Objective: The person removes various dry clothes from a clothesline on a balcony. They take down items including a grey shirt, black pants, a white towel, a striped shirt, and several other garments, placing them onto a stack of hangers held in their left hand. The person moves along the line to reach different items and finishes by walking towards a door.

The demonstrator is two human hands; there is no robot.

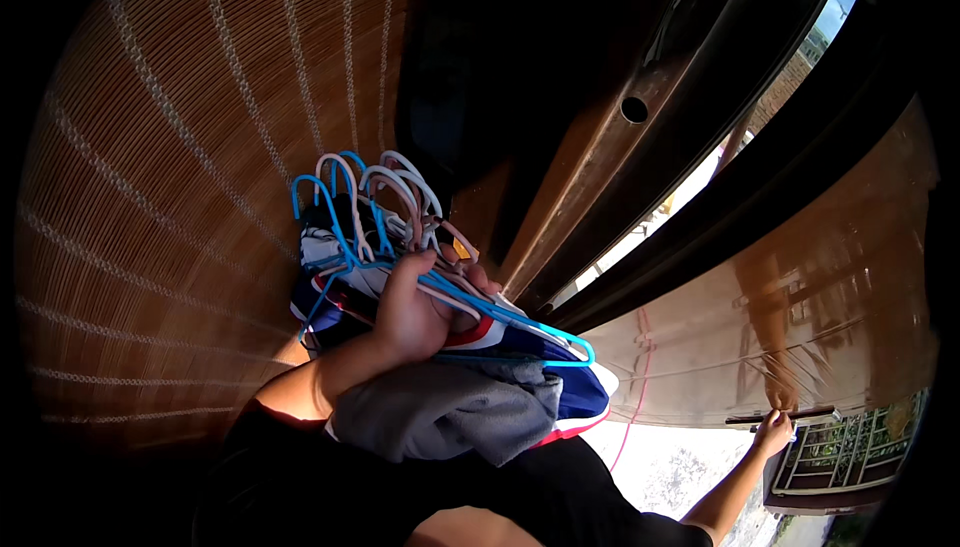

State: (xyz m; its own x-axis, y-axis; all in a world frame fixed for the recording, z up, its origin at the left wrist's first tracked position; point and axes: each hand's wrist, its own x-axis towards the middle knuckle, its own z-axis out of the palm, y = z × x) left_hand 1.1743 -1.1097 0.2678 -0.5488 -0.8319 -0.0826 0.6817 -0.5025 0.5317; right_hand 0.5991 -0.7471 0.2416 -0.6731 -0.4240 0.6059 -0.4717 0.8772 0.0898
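Note:
My left hand (415,312) is closed round a bunch of plastic clothes hangers (350,247), blue, pinkish and white, their hooks sticking up above the fingers. Clothes hang from them: a grey garment (450,409) drapes below my wrist, and a blue garment (580,399) with white and red edging shows behind it. Out at the lower right, my right arm is stretched away from me. My right hand (773,434) is closed on a handle (815,416) of a glossy brown door (850,277); its fingers show only small.
A brown slatted mat or blind (180,207) with pale woven bands curves along the left. Dark door framing with a brown edge (590,167) and a round hole runs up the middle. Metal railing (850,452) stands at lower right, beside sunlit pale ground (665,467). A pink cord (627,437) hangs near the door.

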